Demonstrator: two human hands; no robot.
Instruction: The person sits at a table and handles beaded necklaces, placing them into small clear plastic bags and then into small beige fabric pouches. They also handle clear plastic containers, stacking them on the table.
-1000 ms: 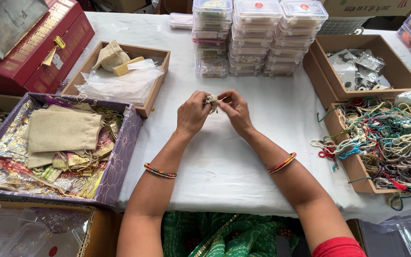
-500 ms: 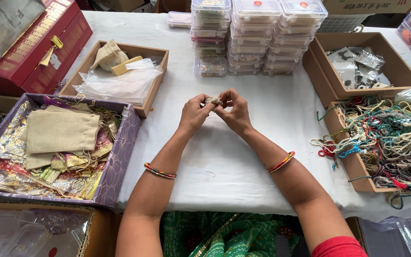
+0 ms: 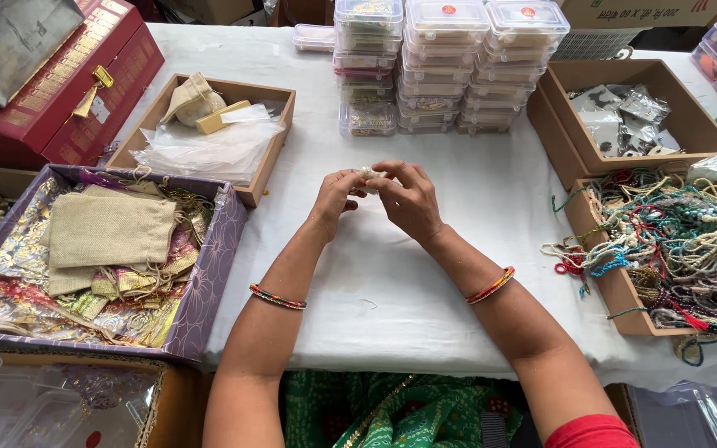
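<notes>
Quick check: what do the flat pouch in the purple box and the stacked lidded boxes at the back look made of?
Pouch: coarse woven cloth, probably jute or burlap; matte tan, weave visible, drawstring at its edge. Stacked boxes: clear, glossy plastic by the look; the contents show through and the lids catch the light.

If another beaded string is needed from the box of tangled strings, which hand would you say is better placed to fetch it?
Probably the right hand. The box of strings lies on that side, past the right forearm. The left hand would have to cross over. Both hands pinch a small pale item, so one must let go.
</notes>
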